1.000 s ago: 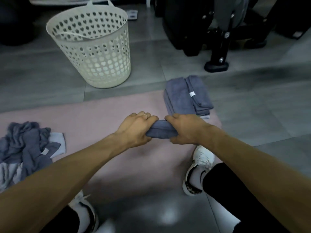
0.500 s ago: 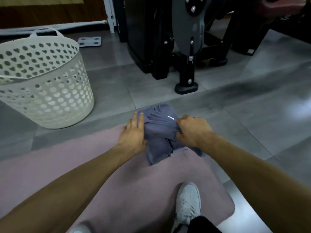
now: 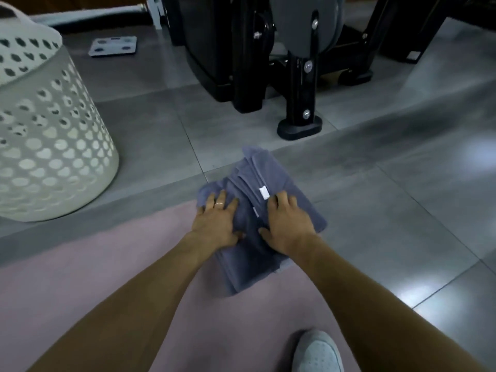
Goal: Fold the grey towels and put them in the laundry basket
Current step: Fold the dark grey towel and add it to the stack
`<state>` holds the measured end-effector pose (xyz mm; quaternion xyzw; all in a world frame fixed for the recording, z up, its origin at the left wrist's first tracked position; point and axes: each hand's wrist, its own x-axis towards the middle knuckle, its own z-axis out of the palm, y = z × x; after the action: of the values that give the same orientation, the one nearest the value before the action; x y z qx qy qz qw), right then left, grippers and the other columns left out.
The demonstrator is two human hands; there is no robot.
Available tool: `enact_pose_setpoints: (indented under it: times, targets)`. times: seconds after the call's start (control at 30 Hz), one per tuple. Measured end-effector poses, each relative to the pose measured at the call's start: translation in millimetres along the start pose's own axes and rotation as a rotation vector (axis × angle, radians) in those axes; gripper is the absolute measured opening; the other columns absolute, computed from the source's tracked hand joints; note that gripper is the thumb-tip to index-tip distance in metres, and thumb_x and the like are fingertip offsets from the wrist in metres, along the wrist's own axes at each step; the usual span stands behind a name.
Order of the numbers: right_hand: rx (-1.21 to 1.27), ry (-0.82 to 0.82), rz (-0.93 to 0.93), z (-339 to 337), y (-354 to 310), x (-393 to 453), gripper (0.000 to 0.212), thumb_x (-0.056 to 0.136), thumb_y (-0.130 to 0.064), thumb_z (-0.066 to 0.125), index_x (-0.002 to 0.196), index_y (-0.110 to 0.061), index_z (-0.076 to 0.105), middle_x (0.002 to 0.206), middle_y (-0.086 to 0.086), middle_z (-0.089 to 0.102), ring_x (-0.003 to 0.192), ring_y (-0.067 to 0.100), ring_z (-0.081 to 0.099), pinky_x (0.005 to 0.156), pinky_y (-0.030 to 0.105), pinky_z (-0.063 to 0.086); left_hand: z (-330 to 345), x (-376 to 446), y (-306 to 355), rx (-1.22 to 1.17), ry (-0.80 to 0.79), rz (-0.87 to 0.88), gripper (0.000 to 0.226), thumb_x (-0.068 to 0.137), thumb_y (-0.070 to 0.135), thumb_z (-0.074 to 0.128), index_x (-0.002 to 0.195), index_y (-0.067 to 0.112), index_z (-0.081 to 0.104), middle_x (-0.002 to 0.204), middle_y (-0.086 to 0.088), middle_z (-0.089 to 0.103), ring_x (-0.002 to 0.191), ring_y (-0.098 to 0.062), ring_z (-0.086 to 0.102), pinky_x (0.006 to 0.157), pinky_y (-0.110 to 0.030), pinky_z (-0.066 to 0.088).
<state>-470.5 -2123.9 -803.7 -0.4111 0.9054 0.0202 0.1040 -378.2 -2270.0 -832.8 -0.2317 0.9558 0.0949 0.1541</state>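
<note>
Head cam: left hand [image 3: 217,220] & right hand [image 3: 287,224] press flat, fingers straight, on folded grey towels [image 3: 251,237] (laundry basket [image 3: 51,146] well apart, at left).

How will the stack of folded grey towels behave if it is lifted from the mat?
The stack of folded grey towels is probably floppy: its layered edges fan out. It likely sags or slides apart without support underneath. Both hands, left hand and right hand, lie flat on it.

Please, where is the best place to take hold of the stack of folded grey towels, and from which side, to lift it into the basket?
Probably the two long side edges of the stack of folded grey towels, one hand from each side, fingers under the bottom layer. The left hand and right hand lie flat on top. The layers are loose and fanned at the far end, so support from below keeps them together.
</note>
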Motion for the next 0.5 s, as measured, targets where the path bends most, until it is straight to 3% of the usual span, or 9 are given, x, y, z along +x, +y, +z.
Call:
enact_pose_setpoints:
  times: [0.17,0.23,0.3,0.33,0.4,0.43,0.5]
  targets:
    - [0.312,0.197,-0.034,-4.9,27.6,7.3,0.044,0.088,-0.041,0.048,0.110,-0.008,0.066,0.117,0.013,0.057,0.112,0.037,0.051,0.094,0.043,0.045,7.0,5.8,-11.0,-0.055,0.041,0.022,0.102,0.078,0.059,0.066,0.154,0.028,0.006,0.162,-0.007,-0.006,0.149,-0.029,-0.005,0.120,-0.045,0.011]
    - [0.353,0.213,-0.011,-5.8,41.0,7.9,0.037,0.090,-0.035,0.053,0.118,-0.015,0.067,0.128,0.010,0.052,0.121,0.036,0.043,0.103,0.044,0.039,5.4,3.0,-10.3,-0.069,0.042,0.016,0.100,0.078,0.059,0.065,0.154,0.028,0.008,0.162,-0.007,-0.004,0.148,-0.029,-0.002,0.120,-0.045,0.009]
    - [0.418,0.178,-0.003,1.2,46.9,7.1,0.037,0.091,-0.026,0.059,0.127,-0.017,0.063,0.140,0.008,0.045,0.128,0.036,0.036,0.108,0.044,0.036,-2.1,5.1,-3.6,-0.150,0.142,-0.003,0.090,0.077,0.059,0.065,0.151,0.025,0.026,0.158,-0.010,0.021,0.145,-0.029,0.018,0.118,-0.044,0.019]
    - [0.452,0.189,-0.037,4.1,47.6,6.3,0.038,0.091,-0.022,0.059,0.128,-0.016,0.062,0.141,0.009,0.047,0.129,0.036,0.037,0.110,0.040,0.035,-7.9,10.3,1.1,-0.271,0.228,-0.023,0.080,0.076,0.061,0.063,0.143,0.023,0.040,0.148,-0.009,0.041,0.137,-0.029,0.035,0.113,-0.042,0.029]
    - [0.560,0.272,-0.095,6.2,48.7,6.3,0.037,0.088,-0.009,0.061,0.125,-0.009,0.064,0.134,0.012,0.056,0.124,0.034,0.047,0.108,0.018,0.031,-24.9,24.5,14.7,-0.656,0.325,-0.134,0.060,0.075,0.062,0.065,0.118,0.021,0.058,0.118,-0.002,0.066,0.113,-0.022,0.059,0.097,-0.037,0.048]
    - [0.618,0.310,-0.090,5.5,50.6,6.3,0.038,0.086,-0.003,0.061,0.123,-0.006,0.064,0.130,0.014,0.059,0.121,0.032,0.051,0.102,0.011,0.029,-33.5,31.9,23.1,-0.851,0.323,-0.210,0.053,0.074,0.061,0.069,0.107,0.021,0.058,0.107,0.001,0.069,0.103,-0.020,0.065,0.089,-0.036,0.053]
    - [0.644,0.357,-0.058,7.1,55.9,5.2,0.041,0.082,0.001,0.061,0.122,-0.006,0.065,0.131,0.015,0.057,0.121,0.034,0.051,0.103,0.017,0.032,-46.2,45.5,37.5,-1.079,0.295,-0.348,0.059,0.072,0.058,0.074,0.108,0.020,0.046,0.102,0.002,0.066,0.092,-0.019,0.065,0.078,-0.036,0.058]
